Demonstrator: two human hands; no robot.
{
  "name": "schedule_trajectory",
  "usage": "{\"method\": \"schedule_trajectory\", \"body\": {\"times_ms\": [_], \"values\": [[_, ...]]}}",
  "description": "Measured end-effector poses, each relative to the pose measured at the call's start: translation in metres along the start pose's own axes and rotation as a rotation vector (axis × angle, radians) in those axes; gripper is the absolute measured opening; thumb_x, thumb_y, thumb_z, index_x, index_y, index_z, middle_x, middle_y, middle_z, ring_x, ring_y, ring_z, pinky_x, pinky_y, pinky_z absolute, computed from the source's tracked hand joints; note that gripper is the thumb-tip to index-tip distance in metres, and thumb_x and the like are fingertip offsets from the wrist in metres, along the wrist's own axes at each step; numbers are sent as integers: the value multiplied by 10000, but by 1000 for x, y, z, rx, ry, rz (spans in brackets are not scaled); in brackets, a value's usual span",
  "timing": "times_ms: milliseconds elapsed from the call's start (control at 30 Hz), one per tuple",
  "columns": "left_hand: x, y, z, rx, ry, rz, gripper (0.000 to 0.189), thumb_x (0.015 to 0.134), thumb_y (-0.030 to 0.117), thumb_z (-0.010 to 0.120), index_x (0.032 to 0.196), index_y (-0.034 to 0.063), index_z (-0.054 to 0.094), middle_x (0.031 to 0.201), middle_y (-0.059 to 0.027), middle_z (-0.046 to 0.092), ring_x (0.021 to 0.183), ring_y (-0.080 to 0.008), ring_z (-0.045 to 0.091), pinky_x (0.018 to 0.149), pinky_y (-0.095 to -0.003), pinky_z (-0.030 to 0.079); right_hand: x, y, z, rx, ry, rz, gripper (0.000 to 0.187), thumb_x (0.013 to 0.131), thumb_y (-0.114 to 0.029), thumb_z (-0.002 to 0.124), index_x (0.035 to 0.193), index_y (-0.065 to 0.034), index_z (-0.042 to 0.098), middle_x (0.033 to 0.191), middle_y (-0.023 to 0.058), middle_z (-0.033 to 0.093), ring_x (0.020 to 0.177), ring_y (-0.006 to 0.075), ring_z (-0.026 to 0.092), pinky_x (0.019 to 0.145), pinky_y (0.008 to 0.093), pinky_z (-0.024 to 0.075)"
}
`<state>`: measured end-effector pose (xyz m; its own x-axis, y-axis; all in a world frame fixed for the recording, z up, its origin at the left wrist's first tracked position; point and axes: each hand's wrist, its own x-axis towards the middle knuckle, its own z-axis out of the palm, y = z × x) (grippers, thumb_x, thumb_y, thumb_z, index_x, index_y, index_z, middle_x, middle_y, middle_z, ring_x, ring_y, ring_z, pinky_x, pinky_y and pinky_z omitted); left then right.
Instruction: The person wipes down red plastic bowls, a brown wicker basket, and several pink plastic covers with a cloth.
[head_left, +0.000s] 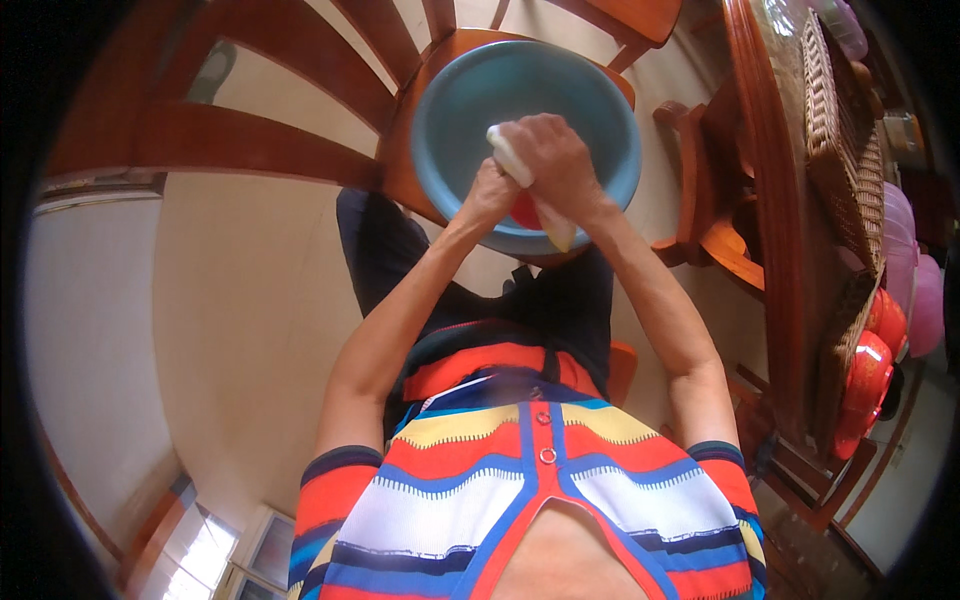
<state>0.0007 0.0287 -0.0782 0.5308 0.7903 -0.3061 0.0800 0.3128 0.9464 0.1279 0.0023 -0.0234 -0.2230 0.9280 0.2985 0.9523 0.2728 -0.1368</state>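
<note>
A blue-green plastic basin stands on the wooden seat of a chair in front of me. Over it, both hands are closed around a pale, bunched cloth. My left hand grips it from the left and lower side. My right hand is wrapped over it from the right, its fingers slightly blurred. A yellowish corner of cloth hangs below my right wrist, towards the near rim. Something red shows beneath my hands; whether it belongs to the cloth, I cannot tell.
At the right, a wooden table holds a wicker basket, red bowls and pink translucent covers. Beside it stands another wooden chair. The first chair's slatted back extends left. A slipper lies beyond the slats.
</note>
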Motion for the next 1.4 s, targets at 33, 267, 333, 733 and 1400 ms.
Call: {"method": "schedule_trajectory", "body": {"times_ms": [33,267,333,733,1400], "values": [[-2,6,1,-25,-9,-15,320,809,11,432,1095,-21,570,987,-123,631,935,-193,584,822,-309,464,0,4,2,39,-55,72,473,736,-86,615,1191,-164,513,1052,93,560,990,277,547,842,353,455],[-10,43,14,-271,196,252,488,736,-81,394,1192,13,539,1109,-97,580,1018,-190,556,858,-267,462,-21,24,37,468,345,551,292,813,-214,620,1082,-105,586,1045,68,607,871,251,631,764,300,507],[-15,46,19,-2,306,426,486,741,-79,390,1195,17,535,1131,-109,567,1033,-205,547,886,-291,447,-28,7,40,1095,379,790,306,845,-203,596,1119,-74,554,1074,64,593,927,203,602,803,287,489],[-17,41,-5,359,-25,139,424,715,50,561,1136,20,520,1101,-154,538,993,-307,556,858,-374,450,-55,13,36,1233,223,869,471,754,-212,691,1171,-81,515,1100,74,577,971,186,575,847,277,478],[-36,46,-7,1329,-173,957,434,732,135,655,1146,75,541,1230,-139,434,1205,-288,381,1044,-537,230,-66,62,5,1624,-266,850,491,732,-141,648,1170,-12,467,1004,91,576,907,197,576,746,331,508]]}}
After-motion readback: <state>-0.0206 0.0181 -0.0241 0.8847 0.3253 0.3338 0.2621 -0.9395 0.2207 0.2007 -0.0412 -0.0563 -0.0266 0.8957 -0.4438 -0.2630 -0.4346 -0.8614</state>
